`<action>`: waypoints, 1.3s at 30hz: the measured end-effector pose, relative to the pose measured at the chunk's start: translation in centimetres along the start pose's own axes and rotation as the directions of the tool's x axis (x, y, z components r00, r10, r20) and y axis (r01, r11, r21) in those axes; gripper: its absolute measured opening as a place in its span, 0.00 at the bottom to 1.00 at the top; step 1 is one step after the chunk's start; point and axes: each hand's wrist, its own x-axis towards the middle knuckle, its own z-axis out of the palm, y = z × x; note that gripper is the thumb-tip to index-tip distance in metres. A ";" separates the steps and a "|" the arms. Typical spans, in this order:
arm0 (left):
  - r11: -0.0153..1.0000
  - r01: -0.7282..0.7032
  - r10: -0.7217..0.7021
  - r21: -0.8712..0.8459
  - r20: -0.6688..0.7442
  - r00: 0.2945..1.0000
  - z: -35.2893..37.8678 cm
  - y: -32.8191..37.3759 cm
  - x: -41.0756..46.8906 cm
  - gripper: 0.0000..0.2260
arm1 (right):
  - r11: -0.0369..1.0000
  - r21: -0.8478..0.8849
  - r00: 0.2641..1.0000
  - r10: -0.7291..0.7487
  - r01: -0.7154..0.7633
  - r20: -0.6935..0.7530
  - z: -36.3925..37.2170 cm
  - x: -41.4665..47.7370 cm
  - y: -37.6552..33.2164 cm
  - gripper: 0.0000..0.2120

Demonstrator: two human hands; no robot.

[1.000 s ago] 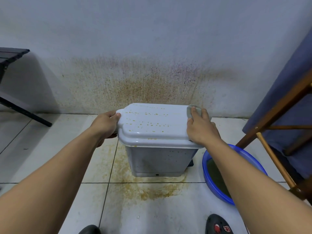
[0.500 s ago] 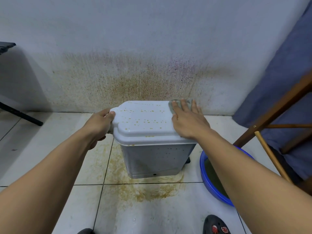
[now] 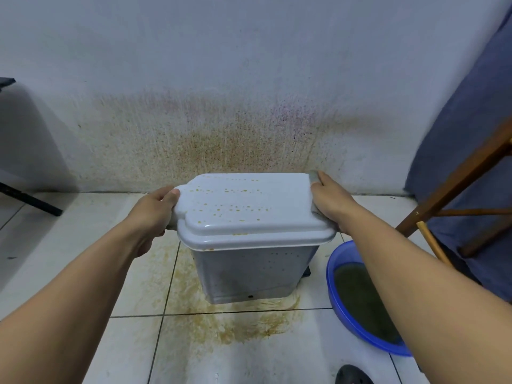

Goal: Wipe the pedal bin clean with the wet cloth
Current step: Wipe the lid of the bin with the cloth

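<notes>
A white pedal bin (image 3: 249, 273) stands on the tiled floor by the wall, its lid (image 3: 249, 206) dotted with yellow-brown spots. My left hand (image 3: 155, 212) grips the lid's left tab, thumb on top. My right hand (image 3: 329, 200) is at the lid's right edge and presses a grey wet cloth (image 3: 313, 177) against it; only a small corner of the cloth shows past my fingers. The bin's black pedal (image 3: 307, 271) peeks out at the lower right.
A blue basin (image 3: 340, 314) of murky water sits on the floor right of the bin, under my right forearm. A wooden frame (image 3: 454, 178) with blue fabric stands at the right. Brown stains cover the wall and floor tiles (image 3: 230, 325). A black stand leg (image 3: 30, 200) lies left.
My right hand with the cloth has slid from on top of the lid's right part out to its right edge. My left hand keeps its hold on the left tab.
</notes>
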 end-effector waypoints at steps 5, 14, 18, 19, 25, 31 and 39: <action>0.975 -0.086 0.080 0.203 0.040 0.996 0.2 1.0 -0.7 0.15 | 0.999 -0.038 0.996 -0.004 0.000 -0.093 0.8 -0.7 0.7 0.25; 0.943 -0.149 0.141 0.298 0.048 0.989 0.1 0.4 -2.2 0.21 | 0.976 -0.213 0.992 -0.070 0.046 -0.107 1.3 -2.1 2.2 0.25; 0.929 -0.160 0.151 0.334 0.051 0.987 0.2 0.1 -2.0 0.22 | 0.937 -0.338 0.988 -0.129 0.093 -0.086 1.9 -1.6 2.3 0.27; 0.928 -0.157 0.149 0.339 0.050 0.988 0.3 0.1 -2.0 0.22 | 0.933 -0.350 0.989 -0.122 0.087 -0.079 2.0 -1.4 2.4 0.27; 0.927 -0.163 0.153 0.339 0.055 0.987 0.4 0.2 -2.0 0.22 | 0.928 -0.363 0.991 -0.111 0.078 -0.071 2.3 -0.9 2.8 0.30; 0.922 -0.157 0.150 0.353 0.047 0.988 0.5 0.2 -2.0 0.22 | 0.930 -0.365 0.994 -0.081 0.048 -0.076 2.1 -1.6 2.2 0.28; 0.909 -0.191 0.175 0.369 0.078 0.981 0.1 0.7 -2.4 0.19 | 0.871 -0.486 0.993 -0.107 0.066 -0.057 1.7 -2.6 1.2 0.27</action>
